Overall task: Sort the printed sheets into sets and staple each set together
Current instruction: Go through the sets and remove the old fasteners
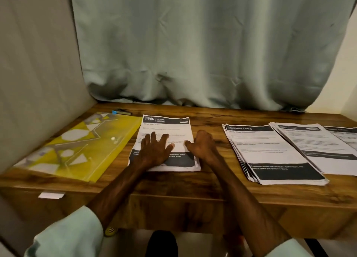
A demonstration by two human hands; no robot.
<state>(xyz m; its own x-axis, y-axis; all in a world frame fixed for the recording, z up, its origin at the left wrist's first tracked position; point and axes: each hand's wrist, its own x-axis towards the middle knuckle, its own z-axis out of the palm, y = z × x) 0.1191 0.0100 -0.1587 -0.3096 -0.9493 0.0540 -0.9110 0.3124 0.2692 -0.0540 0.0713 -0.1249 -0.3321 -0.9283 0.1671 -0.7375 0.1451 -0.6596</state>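
Because the sheets (167, 130) at the middle of the desk (173, 181) are light, limp and quick to slide, an edge is the best hold; the left hand (154, 150) presses them flat with fingers spread, the right hand (202, 144) cups their right edge with its fingers hidden, so I cannot tell its grip, and the small far-left object is perhaps a stapler (122, 112).

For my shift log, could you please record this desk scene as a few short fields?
surface: brown wooden table
centre: white printed sheets headed 3800
left hand: flat on those sheets, fingers spread
right hand: against their right edge, thumb on the paper
right side: overlapping stacks of printed sheets, nearest headed DRESSING TABLE
left side: yellow plastic folder; blue-tipped stapler behind it
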